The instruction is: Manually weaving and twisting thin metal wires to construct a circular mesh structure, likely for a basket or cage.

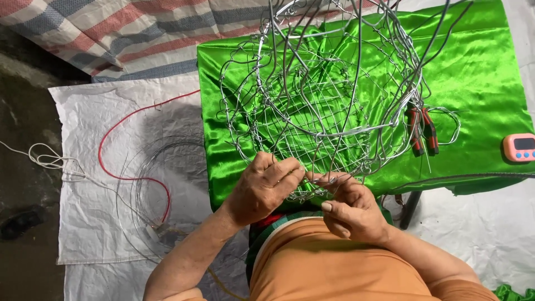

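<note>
A half-woven basket of silver wire [323, 95] stands on a table draped in shiny green cloth [479, 72]. Loose wire ends stick up from its rim. My left hand [264, 187] grips the near edge of the wire basket, fingers curled around the strands. My right hand [348, 209] pinches a wire at the same near edge, right beside the left hand. Both hands sit just above my lap, at the table's front edge.
Red-handled pliers [422, 131] lie on the cloth to the right of the basket. A pink digital timer [519, 147] sits at the far right. On the white sack [89, 139] on the floor lie a coil of wire [147, 195], a red cable [131, 177] and a white cord [47, 161].
</note>
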